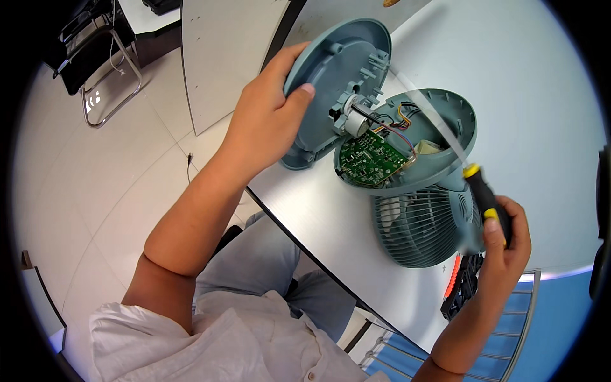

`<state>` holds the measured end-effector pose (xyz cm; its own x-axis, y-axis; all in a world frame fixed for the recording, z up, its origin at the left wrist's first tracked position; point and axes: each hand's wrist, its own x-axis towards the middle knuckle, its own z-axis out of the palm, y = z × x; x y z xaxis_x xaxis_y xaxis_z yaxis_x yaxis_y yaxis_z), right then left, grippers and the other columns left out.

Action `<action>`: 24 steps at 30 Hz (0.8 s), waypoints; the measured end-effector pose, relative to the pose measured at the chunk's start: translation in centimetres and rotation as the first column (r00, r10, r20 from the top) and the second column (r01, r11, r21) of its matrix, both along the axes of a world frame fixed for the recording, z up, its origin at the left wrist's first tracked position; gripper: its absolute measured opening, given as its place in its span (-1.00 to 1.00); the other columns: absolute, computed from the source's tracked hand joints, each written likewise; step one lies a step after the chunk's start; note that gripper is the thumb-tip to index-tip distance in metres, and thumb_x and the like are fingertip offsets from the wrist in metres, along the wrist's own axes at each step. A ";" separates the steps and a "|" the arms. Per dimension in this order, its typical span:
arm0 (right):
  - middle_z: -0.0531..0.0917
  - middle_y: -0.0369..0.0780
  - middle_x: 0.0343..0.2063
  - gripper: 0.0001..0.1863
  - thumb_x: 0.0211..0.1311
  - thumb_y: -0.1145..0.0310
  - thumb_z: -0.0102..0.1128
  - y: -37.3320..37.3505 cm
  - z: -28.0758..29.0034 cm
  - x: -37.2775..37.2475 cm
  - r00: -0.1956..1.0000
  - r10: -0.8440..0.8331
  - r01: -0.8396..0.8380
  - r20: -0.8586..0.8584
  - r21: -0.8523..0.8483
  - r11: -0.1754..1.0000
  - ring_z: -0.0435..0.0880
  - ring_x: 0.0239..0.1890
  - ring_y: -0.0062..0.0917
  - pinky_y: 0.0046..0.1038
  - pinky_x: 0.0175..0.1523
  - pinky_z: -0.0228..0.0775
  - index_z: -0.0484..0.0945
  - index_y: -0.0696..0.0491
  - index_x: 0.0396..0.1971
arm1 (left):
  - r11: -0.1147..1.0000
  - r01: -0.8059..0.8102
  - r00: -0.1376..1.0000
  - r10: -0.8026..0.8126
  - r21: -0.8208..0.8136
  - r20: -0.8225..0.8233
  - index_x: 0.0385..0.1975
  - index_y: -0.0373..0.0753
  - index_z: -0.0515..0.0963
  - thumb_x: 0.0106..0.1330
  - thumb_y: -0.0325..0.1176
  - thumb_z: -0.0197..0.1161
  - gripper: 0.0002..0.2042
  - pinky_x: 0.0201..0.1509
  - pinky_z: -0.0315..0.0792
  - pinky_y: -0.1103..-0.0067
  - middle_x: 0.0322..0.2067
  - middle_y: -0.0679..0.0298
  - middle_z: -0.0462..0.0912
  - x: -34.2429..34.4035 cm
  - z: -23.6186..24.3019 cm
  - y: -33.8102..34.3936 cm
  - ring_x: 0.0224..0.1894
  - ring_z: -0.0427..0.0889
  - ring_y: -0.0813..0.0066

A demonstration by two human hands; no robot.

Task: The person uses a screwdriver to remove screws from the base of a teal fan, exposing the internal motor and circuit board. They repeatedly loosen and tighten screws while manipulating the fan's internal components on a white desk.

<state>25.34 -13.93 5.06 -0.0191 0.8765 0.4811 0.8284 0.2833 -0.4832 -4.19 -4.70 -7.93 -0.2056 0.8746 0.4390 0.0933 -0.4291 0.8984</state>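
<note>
My left hand (270, 118) grips a raised grey-green cover (324, 134), its inner side showing posts and a small motor (353, 118) with wires. My right hand (506, 239) holds a black-and-yellow screwdriver (478, 188); its blurred long shaft reaches up-left to near the cover's upper right edge, though contact is unclear. Below the cover lies an open oval housing (449, 114) containing wires and a green circuit board (370, 159). Underneath it, the grey-green fan grille (407, 226) rests on the table.
The white table (305, 216) has an angled front edge above my lap. A black tool tray (459, 296) with an orange-handled tool lies near my right forearm. A metal rack (515, 312) stands beyond the right edge. Upper left are a pale panel (223, 63) and a black chair (70, 60).
</note>
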 end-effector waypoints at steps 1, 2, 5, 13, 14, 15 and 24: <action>0.55 -0.23 -0.38 -0.67 0.28 0.27 0.24 0.5 -0.4 0.0 0.979 -0.005 0.000 -0.206 -0.022 1.000 0.44 -0.41 -0.64 -0.62 -0.27 0.29 0.56 0.18 -0.07 | 1.000 0.014 1.000 -0.014 -0.003 0.015 0.30 -0.31 0.34 0.41 -0.43 0.09 -0.55 0.22 0.36 0.57 0.05 0.19 0.57 0.2 0.2 0.0 0.08 0.52 0.49; 0.58 -0.21 -0.34 -0.61 0.36 0.21 0.20 0.9 -1.2 -0.2 0.938 0.012 -0.018 -0.346 -0.016 1.000 0.46 -0.45 -0.70 -0.66 -0.31 0.30 0.50 0.18 0.02 | 1.000 0.018 1.000 -0.018 0.006 0.021 0.30 -0.32 0.33 0.41 -0.43 0.09 -0.54 0.22 0.35 0.57 0.05 0.19 0.56 0.4 0.3 0.1 0.09 0.51 0.49; 0.63 -0.14 -0.32 -0.45 0.46 -0.02 0.06 0.7 -4.0 -1.4 0.740 0.118 -0.169 -0.663 -0.013 0.986 0.54 -0.51 -0.66 -0.67 -0.50 0.33 0.36 0.19 0.12 | 0.999 0.033 0.998 -0.033 0.004 0.052 0.31 -0.32 0.32 0.40 -0.43 0.09 -0.53 0.23 0.35 0.56 0.07 0.18 0.55 0.8 0.5 -0.1 0.10 0.50 0.48; 0.52 -0.23 -0.23 -0.37 0.20 0.39 0.28 -0.3 -9.0 -7.1 0.356 0.107 -0.366 -0.928 -0.034 0.930 0.57 -0.30 -0.54 -0.54 -0.29 0.39 0.25 0.15 0.25 | 0.983 0.176 0.969 -0.163 -0.058 0.185 0.33 -0.33 0.28 0.37 -0.42 0.10 -0.49 0.20 0.36 0.55 0.06 0.19 0.54 0.1 -0.1 -0.9 0.08 0.50 0.50; 0.54 -0.21 -0.21 -0.43 0.22 0.44 0.24 0.1 -9.0 -8.1 0.347 0.090 -0.368 -0.934 -0.047 0.929 0.59 -0.27 -0.52 -0.50 -0.25 0.44 0.28 0.15 0.21 | 0.982 0.184 0.966 -0.175 -0.035 0.191 0.33 -0.33 0.28 0.37 -0.41 0.11 -0.48 0.19 0.36 0.55 0.05 0.19 0.54 0.0 -0.2 -0.9 0.07 0.50 0.51; 0.56 -0.18 -0.18 -0.49 0.23 0.48 0.20 0.5 -9.1 -9.1 0.300 0.088 -0.371 -0.950 -0.031 0.928 0.61 -0.25 -0.49 -0.46 -0.21 0.49 0.30 0.16 0.18 | 0.980 0.194 0.963 -0.184 -0.032 0.197 0.34 -0.33 0.28 0.37 -0.41 0.11 -0.48 0.18 0.36 0.56 0.05 0.19 0.54 0.0 -0.3 -0.9 0.06 0.50 0.52; 0.32 -0.12 0.37 -0.46 0.46 0.39 0.04 4.5 -13.9 -16.3 0.430 0.138 -0.318 -0.892 -0.007 0.948 0.26 0.42 -0.34 -0.23 0.41 0.19 0.13 0.12 0.35 | 0.969 0.229 0.942 -0.196 -0.096 0.273 0.37 -0.32 0.24 0.39 -0.43 0.10 -0.47 0.23 0.37 0.52 0.11 0.16 0.50 0.3 -0.2 -1.7 0.13 0.50 0.46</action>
